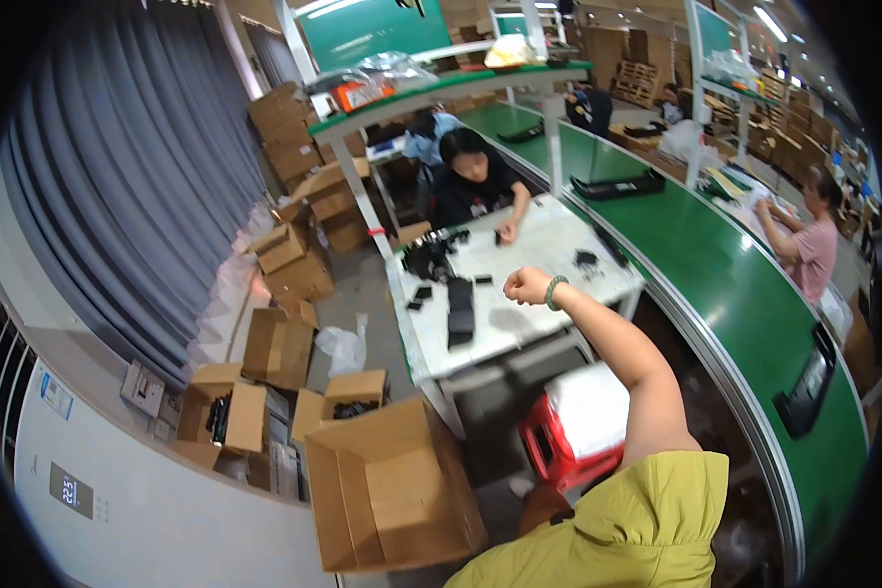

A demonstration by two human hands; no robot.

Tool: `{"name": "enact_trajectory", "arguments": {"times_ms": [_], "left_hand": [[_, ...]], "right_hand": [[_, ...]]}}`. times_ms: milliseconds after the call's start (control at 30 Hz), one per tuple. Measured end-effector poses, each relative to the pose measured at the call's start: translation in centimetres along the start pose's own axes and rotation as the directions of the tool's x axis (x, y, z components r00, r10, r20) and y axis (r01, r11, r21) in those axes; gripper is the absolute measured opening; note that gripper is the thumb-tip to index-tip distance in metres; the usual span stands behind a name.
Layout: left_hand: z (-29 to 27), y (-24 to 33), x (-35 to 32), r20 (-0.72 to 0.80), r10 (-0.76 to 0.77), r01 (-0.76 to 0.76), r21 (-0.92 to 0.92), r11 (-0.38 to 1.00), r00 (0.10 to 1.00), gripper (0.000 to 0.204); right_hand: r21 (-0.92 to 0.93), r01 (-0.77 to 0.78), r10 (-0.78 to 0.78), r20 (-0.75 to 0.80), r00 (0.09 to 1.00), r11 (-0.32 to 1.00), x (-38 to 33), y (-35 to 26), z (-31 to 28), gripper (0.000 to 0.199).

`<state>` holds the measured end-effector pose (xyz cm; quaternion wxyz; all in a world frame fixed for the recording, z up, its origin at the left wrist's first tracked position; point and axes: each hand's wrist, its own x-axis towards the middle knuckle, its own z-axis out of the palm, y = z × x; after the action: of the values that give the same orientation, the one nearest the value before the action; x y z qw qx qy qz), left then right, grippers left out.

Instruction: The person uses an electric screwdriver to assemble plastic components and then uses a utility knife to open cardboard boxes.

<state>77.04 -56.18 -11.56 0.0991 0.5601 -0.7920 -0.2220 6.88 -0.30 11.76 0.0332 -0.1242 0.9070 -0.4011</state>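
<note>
My right hand is raised over the near right part of a white worktable, with the fingers curled into a fist and nothing visible in them. A green bead bracelet sits on that wrist. A stack of flat black parts lies on the table left of the hand, with small black pieces scattered beyond it. A heap of black items lies at the table's far left. My left hand is out of sight.
A person in a black top leans on the table's far side. A green conveyor belt carrying black trays curves along the right, with another person beside it. A red stool stands under the table. Open cardboard boxes crowd the floor at left.
</note>
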Motion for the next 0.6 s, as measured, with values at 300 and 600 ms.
{"name": "enact_trajectory", "arguments": {"times_ms": [300,600], "left_hand": [[-0.1,18.9,6.9,-0.233,0.044,0.010,0.226,0.974,0.971,0.028],[0.1,21.1,-1.0,-0.381,-0.316,0.444,0.316,0.838,0.869,0.030]], "right_hand": [[-0.289,0.746,-0.797,-0.297,0.526,0.600,21.3,-16.3,-2.2,0.011],[-0.626,0.694,-0.934,-0.218,0.282,0.356,36.6,-42.5,3.7,0.020]]}}
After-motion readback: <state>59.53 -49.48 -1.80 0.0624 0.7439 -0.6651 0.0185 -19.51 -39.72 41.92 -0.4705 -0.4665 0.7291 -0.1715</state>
